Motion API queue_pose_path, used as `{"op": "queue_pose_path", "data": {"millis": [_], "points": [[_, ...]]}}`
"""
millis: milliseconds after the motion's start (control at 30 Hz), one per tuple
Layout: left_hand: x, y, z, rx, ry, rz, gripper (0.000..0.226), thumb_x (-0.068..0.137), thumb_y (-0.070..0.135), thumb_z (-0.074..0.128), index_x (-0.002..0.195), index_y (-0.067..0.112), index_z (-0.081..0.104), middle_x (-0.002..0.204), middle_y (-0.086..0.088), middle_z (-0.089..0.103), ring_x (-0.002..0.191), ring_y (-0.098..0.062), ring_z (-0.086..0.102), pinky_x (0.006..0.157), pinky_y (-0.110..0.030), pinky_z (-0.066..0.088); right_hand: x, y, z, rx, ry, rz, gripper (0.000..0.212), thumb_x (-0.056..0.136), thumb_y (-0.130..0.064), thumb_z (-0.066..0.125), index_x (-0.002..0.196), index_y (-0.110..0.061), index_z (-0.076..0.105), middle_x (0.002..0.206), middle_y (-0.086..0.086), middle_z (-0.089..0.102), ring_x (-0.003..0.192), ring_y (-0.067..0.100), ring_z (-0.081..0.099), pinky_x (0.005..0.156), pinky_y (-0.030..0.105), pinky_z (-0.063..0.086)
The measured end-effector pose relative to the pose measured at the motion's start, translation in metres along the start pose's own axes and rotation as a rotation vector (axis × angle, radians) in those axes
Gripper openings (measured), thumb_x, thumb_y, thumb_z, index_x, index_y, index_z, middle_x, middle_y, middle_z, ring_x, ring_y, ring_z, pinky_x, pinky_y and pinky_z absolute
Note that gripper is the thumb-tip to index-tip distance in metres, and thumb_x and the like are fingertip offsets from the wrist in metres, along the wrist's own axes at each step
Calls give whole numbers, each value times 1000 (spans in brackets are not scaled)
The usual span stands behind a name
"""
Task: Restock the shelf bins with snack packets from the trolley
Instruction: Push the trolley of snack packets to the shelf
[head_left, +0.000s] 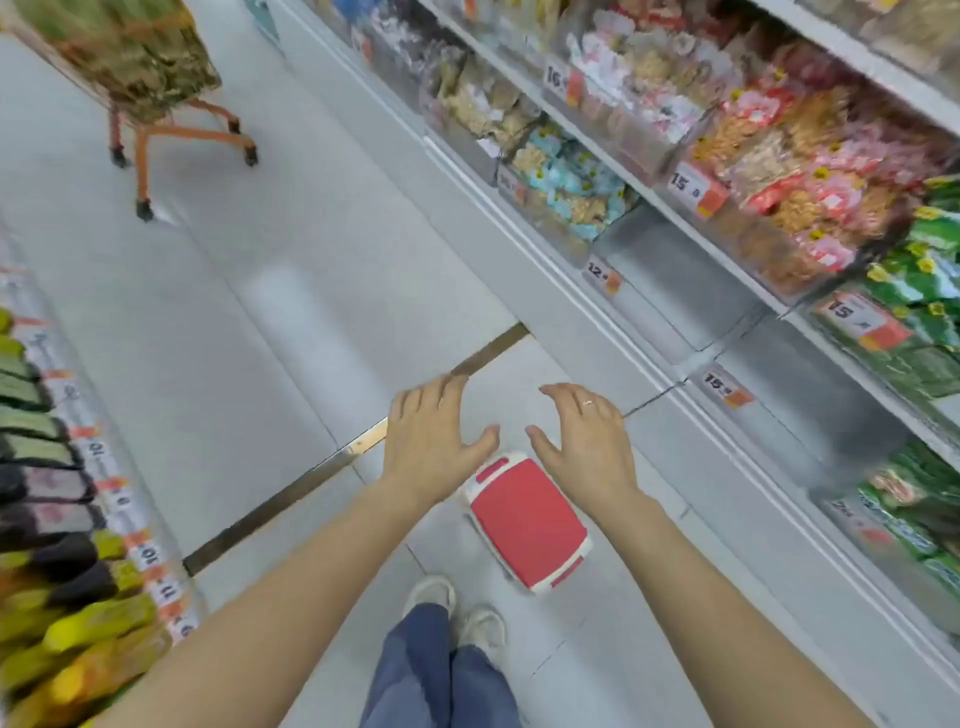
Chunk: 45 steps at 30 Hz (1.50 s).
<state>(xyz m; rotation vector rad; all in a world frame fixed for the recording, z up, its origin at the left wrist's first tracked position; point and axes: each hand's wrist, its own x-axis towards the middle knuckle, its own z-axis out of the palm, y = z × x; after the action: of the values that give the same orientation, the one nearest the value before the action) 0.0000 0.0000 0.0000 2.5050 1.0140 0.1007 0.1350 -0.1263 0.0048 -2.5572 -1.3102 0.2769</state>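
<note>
Snack packets (789, 171) are seen heaped in clear shelf bins (691, 156) along the right-hand shelving, each bin fronted by an orange-and-white price tag (693, 188). Blue-and-white packets (566, 182) are held in a lower-shelf bin; green packets (930, 270) are stacked toward the right edge of the view. The trolley (140, 67), orange-framed and loaded with goods too blurred to be identified, is parked at the far left end of the aisle floor (208, 291), well apart from the person. The left hand (434, 441) and right hand (584, 441) are held out side by side above the floor, palms down, fingers spread and relaxed; nothing is gripped by either. A ring is worn on the right hand. A red-and-white step stool (527, 525) is set on the floor below the right wrist. Dark and yellow packets (62, 571) are racked along the left edge.
</note>
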Motion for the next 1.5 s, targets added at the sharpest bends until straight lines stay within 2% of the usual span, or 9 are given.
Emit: {"op": "queue_pose_path", "data": {"millis": [200, 333, 467, 633, 800, 967, 1133, 1500], "points": [[2, -88, -39, -27, 80, -271, 82, 71, 65, 23, 135, 19, 46, 138, 4, 49, 128, -18, 41, 106, -32, 21, 66, -88, 32, 39, -131, -151, 47, 89, -33, 59, 132, -13, 51, 132, 6, 54, 124, 27, 47, 108, 37, 28], [21, -159, -69, -91, 98, -480, 71, 81, 61, 37, 138, 19, 42, 141, 3, 46, 129, -19, 40, 108, -34, 21, 126, -152, 52, 50, -170, -277, 45, 89, -31, 60, 129, -13, 53, 133, 6, 53, 123, 28, 48, 106, 39, 32], [57, -235, -110, -128, 114, -599, 77, 75, 62, 32, 139, 20, 41, 141, 1, 46, 127, -24, 42, 108, -37, 25, 201, -218, 70, 12, -191, -320, 45, 89, -31, 59, 130, -13, 52, 135, 8, 50, 124, 28, 46, 107, 39, 30], [119, -346, -178, -74, 120, -609, 89, 66, 69, 20, 137, 20, 42, 135, -2, 50, 124, -24, 44, 104, -38, 27, 308, -314, 87, -38, -210, -371, 46, 91, -35, 55, 132, -15, 49, 137, 7, 47, 124, 27, 44, 108, 37, 27], [188, -428, -234, -54, 117, -601, 75, 76, 59, 32, 139, 19, 42, 137, -2, 49, 126, -23, 43, 106, -35, 22, 398, -399, 99, -55, -231, -365, 46, 92, -35, 53, 134, -16, 47, 137, 5, 46, 123, 25, 45, 106, 35, 28], [277, -509, -272, -65, 123, -658, 75, 77, 59, 31, 138, 17, 44, 135, -4, 52, 123, -26, 47, 104, -38, 28, 503, -458, 120, -49, -246, -344, 53, 92, -34, 53, 140, -15, 39, 141, 5, 43, 126, 25, 43, 107, 34, 28], [380, -596, -310, -119, 145, -717, 59, 91, 50, 45, 140, 17, 41, 138, -5, 49, 124, -29, 46, 103, -39, 30, 628, -527, 151, -56, -287, -333, 56, 93, -35, 53, 142, -14, 36, 143, 5, 41, 129, 24, 41, 108, 34, 27], [558, -810, -440, -101, 119, -801, 58, 93, 48, 44, 141, 15, 41, 137, -10, 50, 123, -31, 47, 101, -40, 34, 886, -726, 191, -115, -332, -416, 55, 92, -35, 53, 140, -15, 37, 138, 8, 46, 125, 26, 45, 105, 37, 32]]}}
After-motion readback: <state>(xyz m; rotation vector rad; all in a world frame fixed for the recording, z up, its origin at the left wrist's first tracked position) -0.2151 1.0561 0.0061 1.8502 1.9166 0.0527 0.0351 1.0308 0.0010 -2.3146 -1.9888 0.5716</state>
